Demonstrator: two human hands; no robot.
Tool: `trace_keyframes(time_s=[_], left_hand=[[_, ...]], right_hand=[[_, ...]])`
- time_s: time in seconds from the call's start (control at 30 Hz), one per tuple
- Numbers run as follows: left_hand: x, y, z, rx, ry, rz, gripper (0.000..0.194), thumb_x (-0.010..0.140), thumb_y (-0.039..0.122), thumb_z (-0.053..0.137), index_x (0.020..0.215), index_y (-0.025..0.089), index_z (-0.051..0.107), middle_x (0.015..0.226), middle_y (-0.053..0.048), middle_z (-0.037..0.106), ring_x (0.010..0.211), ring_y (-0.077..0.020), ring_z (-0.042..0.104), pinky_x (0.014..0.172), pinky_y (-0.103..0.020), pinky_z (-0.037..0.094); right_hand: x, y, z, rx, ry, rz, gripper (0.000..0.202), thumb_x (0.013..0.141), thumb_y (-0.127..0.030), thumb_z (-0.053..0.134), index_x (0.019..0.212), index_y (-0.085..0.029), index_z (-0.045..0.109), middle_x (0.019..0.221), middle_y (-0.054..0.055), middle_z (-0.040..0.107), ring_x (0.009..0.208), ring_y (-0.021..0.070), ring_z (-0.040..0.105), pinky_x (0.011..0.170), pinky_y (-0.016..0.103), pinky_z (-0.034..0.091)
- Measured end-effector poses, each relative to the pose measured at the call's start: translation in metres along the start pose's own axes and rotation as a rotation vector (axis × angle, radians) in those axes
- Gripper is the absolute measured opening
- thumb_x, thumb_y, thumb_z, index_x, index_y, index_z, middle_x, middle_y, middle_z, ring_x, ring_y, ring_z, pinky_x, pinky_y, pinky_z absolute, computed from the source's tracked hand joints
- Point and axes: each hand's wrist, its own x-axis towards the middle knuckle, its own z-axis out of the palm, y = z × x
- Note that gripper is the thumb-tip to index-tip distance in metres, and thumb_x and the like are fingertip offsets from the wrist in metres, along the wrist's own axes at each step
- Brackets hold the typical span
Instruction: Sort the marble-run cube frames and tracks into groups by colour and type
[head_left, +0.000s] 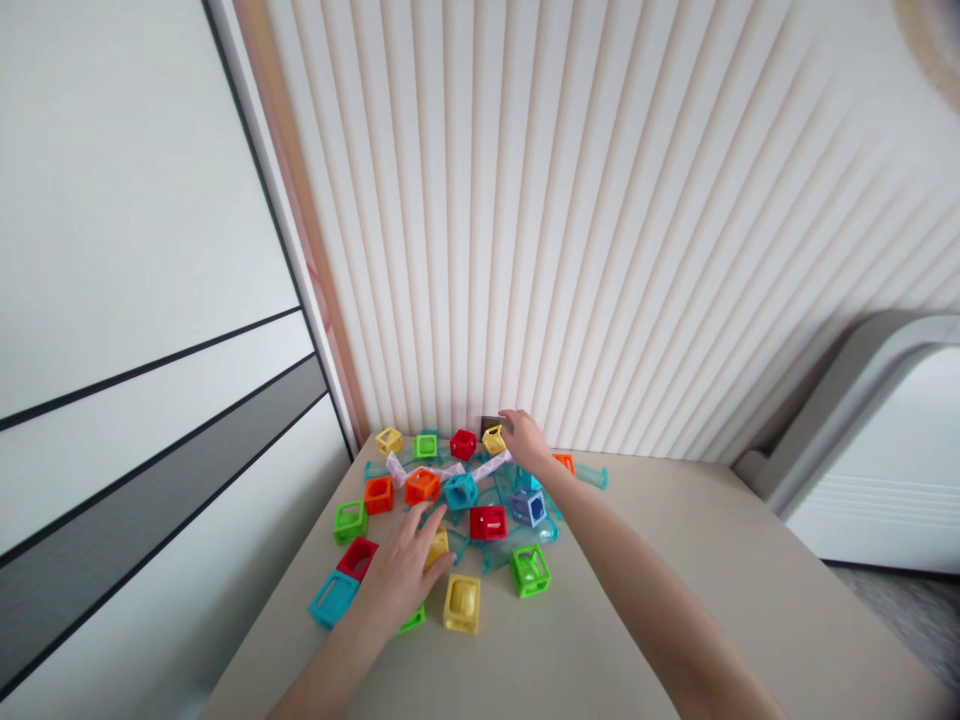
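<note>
My left hand [405, 565] lies over the near left blocks, its fingers spread. A yellow hollow block [438, 546] shows beside its fingers, partly covered, and a green block [412, 620] peeks out under the palm. At the back, my right hand [525, 440] has its fingertips on a tilted yellow hollow block [493, 439]. Between the hands are a blue block [461, 490], an orange block [423, 486], a red block [488, 522] and a purple-blue block [529, 507]. Clear teal plastic pieces [510, 550] and a pale lilac zigzag strip [450, 471] lie among them.
The beige table [645, 530] meets a ribbed white wall [450, 250] at the back. A white cabinet [150, 300] borders the left. More blocks, including a green block [531, 571] and a yellow block [462, 603], stand near the front. A grey-white furniture panel [877, 430] is at right.
</note>
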Motion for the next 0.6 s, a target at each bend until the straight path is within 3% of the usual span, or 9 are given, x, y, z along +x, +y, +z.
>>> trace_keyframes(time_s=[0.1, 0.2, 0.33, 0.47, 0.6], left_hand=[[-0.003, -0.001, -0.003, 0.055, 0.098, 0.034, 0.047, 0.097, 0.044, 0.052, 0.138, 0.020, 0.058, 0.136, -0.016, 0.061, 0.126, -0.0330, 0.061, 0.099, -0.047, 0.056], [-0.017, 0.002, -0.008, 0.091, 0.189, 0.083, 0.042, 0.097, 0.043, 0.052, 0.132, 0.023, 0.062, 0.133, -0.014, 0.064, 0.124, -0.0313, 0.062, 0.101, -0.045, 0.055], [-0.051, 0.004, -0.008, 0.139, 0.259, 0.138, 0.048, 0.092, 0.044, 0.060, 0.138, 0.029, 0.057, 0.139, -0.011, 0.062, 0.126, -0.0324, 0.060, 0.103, -0.047, 0.052], [-0.074, 0.007, 0.011, 0.207, 0.223, 0.191, 0.077, 0.086, 0.055, 0.064, 0.154, 0.033, 0.038, 0.146, -0.009, 0.058, 0.130, -0.0358, 0.057, 0.104, -0.049, 0.050], [-0.071, 0.012, 0.029, 0.258, 0.172, 0.200, 0.077, 0.087, 0.054, 0.062, 0.156, 0.033, 0.035, 0.149, -0.008, 0.056, 0.130, -0.0360, 0.056, 0.108, -0.051, 0.045]], right_hand=[[-0.041, 0.011, -0.014, 0.073, 0.092, -0.031, 0.045, 0.092, -0.016, 0.051, 0.136, -0.019, 0.057, 0.121, 0.009, 0.067, 0.089, 0.0163, 0.068, 0.089, 0.032, 0.055], [-0.100, 0.035, -0.017, 0.158, 0.263, -0.060, 0.037, 0.097, -0.023, 0.046, 0.132, -0.020, 0.057, 0.113, 0.010, 0.068, 0.092, 0.0209, 0.068, 0.086, 0.039, 0.057], [-0.172, 0.062, -0.007, 0.160, 0.348, -0.202, 0.035, 0.099, -0.031, 0.053, 0.133, -0.024, 0.056, 0.131, 0.014, 0.061, 0.119, 0.0276, 0.062, 0.098, 0.046, 0.054], [-0.204, 0.055, 0.002, 0.073, 0.208, -0.351, 0.043, 0.096, -0.030, 0.059, 0.138, -0.028, 0.055, 0.145, 0.013, 0.053, 0.133, 0.0311, 0.053, 0.106, 0.049, 0.049], [-0.204, 0.029, 0.012, 0.022, 0.038, -0.425, 0.033, 0.094, -0.025, 0.059, 0.127, -0.027, 0.063, 0.145, 0.013, 0.054, 0.135, 0.0313, 0.050, 0.108, 0.051, 0.046]])
